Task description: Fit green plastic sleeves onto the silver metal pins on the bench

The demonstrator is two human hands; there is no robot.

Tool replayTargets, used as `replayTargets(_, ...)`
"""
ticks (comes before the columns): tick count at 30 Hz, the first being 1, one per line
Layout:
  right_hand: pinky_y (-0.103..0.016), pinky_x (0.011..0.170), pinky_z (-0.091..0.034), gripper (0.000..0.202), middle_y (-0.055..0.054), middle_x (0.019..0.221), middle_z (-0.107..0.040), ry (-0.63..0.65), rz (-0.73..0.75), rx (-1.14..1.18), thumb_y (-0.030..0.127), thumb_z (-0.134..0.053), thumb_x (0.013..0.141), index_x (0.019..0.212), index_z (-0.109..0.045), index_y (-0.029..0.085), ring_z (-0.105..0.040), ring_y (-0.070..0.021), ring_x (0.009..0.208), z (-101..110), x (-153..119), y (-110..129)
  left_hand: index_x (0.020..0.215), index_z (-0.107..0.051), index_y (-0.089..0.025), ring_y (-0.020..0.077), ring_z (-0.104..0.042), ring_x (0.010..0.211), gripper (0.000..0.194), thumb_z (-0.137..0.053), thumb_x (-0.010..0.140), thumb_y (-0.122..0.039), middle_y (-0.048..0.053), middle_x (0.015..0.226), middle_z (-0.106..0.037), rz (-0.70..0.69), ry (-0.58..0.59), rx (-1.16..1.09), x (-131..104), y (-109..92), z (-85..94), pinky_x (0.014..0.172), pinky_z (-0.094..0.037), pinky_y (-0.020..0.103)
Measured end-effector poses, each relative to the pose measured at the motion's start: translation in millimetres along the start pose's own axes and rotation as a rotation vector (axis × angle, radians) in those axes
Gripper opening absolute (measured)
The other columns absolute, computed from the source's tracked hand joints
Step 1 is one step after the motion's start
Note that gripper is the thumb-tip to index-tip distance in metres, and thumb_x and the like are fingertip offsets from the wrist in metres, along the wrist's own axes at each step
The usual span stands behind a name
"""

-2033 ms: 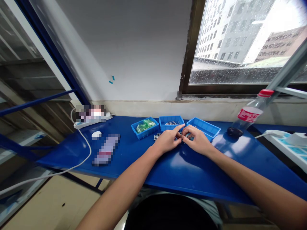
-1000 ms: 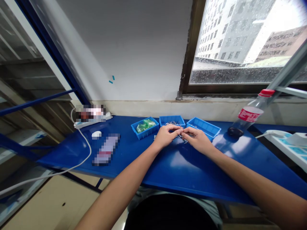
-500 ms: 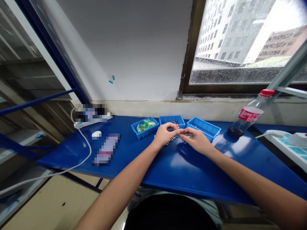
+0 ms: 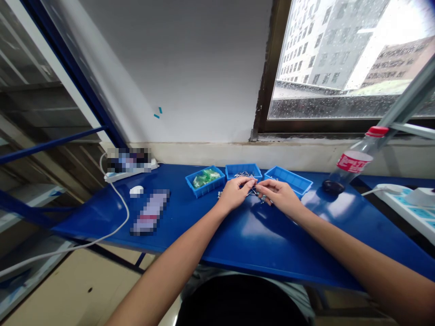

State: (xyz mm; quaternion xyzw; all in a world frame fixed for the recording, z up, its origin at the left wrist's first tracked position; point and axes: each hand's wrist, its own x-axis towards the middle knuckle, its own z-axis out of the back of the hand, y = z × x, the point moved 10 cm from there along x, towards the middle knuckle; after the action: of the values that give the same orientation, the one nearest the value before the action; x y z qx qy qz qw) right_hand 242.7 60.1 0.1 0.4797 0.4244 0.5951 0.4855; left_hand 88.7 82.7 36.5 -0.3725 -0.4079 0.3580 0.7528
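Note:
My left hand (image 4: 235, 192) and my right hand (image 4: 277, 194) meet over the blue table, fingertips pinched close together. Whatever sits between the fingertips is too small to make out. Under and between the hands lie thin silvery metal pieces (image 4: 252, 193), partly covered by the fingers. Just behind my left hand, a middle blue bin (image 4: 243, 168) holds more slim metal pieces. A right blue bin (image 4: 295, 184) stands behind my right hand with a few small pieces at its left end. The left blue bin (image 4: 208, 191) contains green plastic packets (image 4: 205, 178).
A bottle (image 4: 353, 160) with a red cap and dark liquid stands at the right, near a white power strip (image 4: 408, 199). On the left are a white rounded object (image 4: 137, 191), a blurred-out flat item (image 4: 151, 213) and a white cable (image 4: 127, 213). Wall and window rise behind.
My left-hand fingers have dropped and closed up, uncovering more of the middle bin's metal pieces. My right hand has shifted slightly, and its fingertips stay near the left ones.

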Motion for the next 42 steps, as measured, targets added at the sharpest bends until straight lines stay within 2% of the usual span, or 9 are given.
replayTargets(3, -0.027, 0.046, -0.044, 0.043, -0.002, 0.074, -0.071, -0.08, -0.019, 0.066, 0.062, -0.081, 0.084, 0.097, -0.075, 0.02, -0.054, -0.0126, 0.052, 8.3, 1.9, -3.8, 0.114, -0.081, -0.017, 0.0266, -0.073, 0.113, 0.033, -0.054, 0.106, -0.034, 0.011, 0.119, -0.08, -0.087, 0.012, 0.227, -3.0, -6.8, -3.2, 0.105, -0.055, 0.04)
replayTargets(6, -0.024, 0.043, -0.042, 0.045, -0.003, 0.079, -0.071, -0.134, -0.022, 0.187, 0.061, -0.084, 0.081, 0.096, -0.072, 0.021, -0.059, -0.0136, 0.058, 13.0, 3.4, -5.2, 0.12, -0.079, -0.016, 0.0299, -0.07, 0.12, 0.03, -0.061, 0.101, -0.031, 0.014, 0.126, -0.077, -0.198, 0.1, 0.436, -7.8, -10.1, -16.5, 0.11, -0.052, 0.044)
replayTargets(11, -0.022, 0.041, -0.04, 0.049, -0.002, 0.077, -0.069, -0.155, -0.018, 0.246, 0.064, -0.084, 0.08, 0.097, -0.068, 0.02, -0.061, -0.0141, 0.059, 13.2, 5.2, -5.7, 0.124, -0.078, -0.017, 0.0337, -0.067, 0.128, 0.031, -0.067, 0.097, -0.028, 0.015, 0.139, -0.071, -0.225, 0.24, 0.617, -11.5, 2.8, -32.7, 0.113, -0.051, 0.049)
replayTargets(15, -0.024, 0.039, -0.041, 0.051, -0.002, 0.072, -0.07, -0.18, 0.053, 0.111, 0.069, -0.077, 0.085, 0.097, -0.066, 0.021, -0.06, -0.0146, 0.051, 15.9, 11.7, 2.0, 0.122, -0.079, -0.017, 0.0291, -0.072, 0.12, 0.03, -0.061, 0.098, -0.018, 0.013, 0.131, -0.075, -0.206, 0.227, 0.645, -9.2, 4.7, -28.6, 0.107, -0.056, 0.041)
replayTargets(19, -0.028, 0.044, -0.045, 0.051, -0.004, 0.068, -0.072, -0.215, 0.089, -0.155, 0.072, -0.066, 0.093, 0.085, -0.066, 0.021, -0.062, -0.0169, 0.047, 18.7, 18.8, 9.8, 0.115, -0.081, -0.021, 0.026, -0.075, 0.111, 0.029, -0.06, 0.097, -0.016, 0.008, 0.12, -0.08, -0.159, 0.195, 0.704, -7.1, 5.4, -22.3, 0.097, -0.06, 0.034)
replayTargets(24, -0.033, 0.055, -0.05, 0.045, -0.003, 0.066, -0.073, -0.18, 0.223, -0.429, 0.064, -0.059, 0.101, 0.084, -0.067, 0.023, -0.065, -0.02, 0.052, 8.9, 9.3, 24.0, 0.109, -0.083, -0.023, 0.026, -0.076, 0.104, 0.026, -0.062, 0.094, -0.015, 0.007, 0.112, -0.081, -0.149, 0.171, 0.754, -7.2, 3.0, -19.1, 0.093, -0.06, 0.034)
replayTargets(28, -0.036, 0.065, -0.054, 0.032, -0.004, 0.074, -0.074, -0.13, 0.402, -0.594, 0.051, -0.058, 0.104, 0.093, -0.071, 0.024, -0.069, -0.0233, 0.065, -2.2, -6.0, 35.4, 0.108, -0.081, -0.02, 0.0259, -0.076, 0.103, 0.022, -0.063, 0.096, -0.017, 0.007, 0.111, -0.082, -0.174, 0.085, 0.698, -7.2, -6.6, -12.0, 0.096, -0.059, 0.036)
replayTargets(33, -0.041, 0.085, -0.058, 0.021, -0.01, 0.102, -0.075, -0.123, 0.597, -0.67, 0.034, -0.057, 0.103, 0.114, -0.073, 0.025, -0.072, -0.027, 0.093, -5.4, -16.2, 52.7, 0.115, -0.074, -0.02, 0.023, -0.077, 0.101, 0.02, -0.064, 0.097, -0.018, 0.006, 0.109, -0.081, -0.198, -0.063, 0.406, -7.9, -20.1, 1.3, 0.094, -0.059, 0.034)
replayTargets(42, -0.034, 0.067, -0.053, 0.01, -0.005, 0.091, -0.075, -0.118, 0.48, -0.58, 0.029, -0.066, 0.093, 0.101, -0.068, 0.024, -0.067, -0.0205, 0.071, -0.8, -11.7, 41.6, 0.112, -0.07, -0.019, 0.0209, -0.077, 0.097, 0.014, -0.066, 0.098, -0.021, 0.006, 0.104, -0.08, -0.206, -0.056, 0.195, -6.8, -22.4, -1.6, 0.091, -0.059, 0.033)
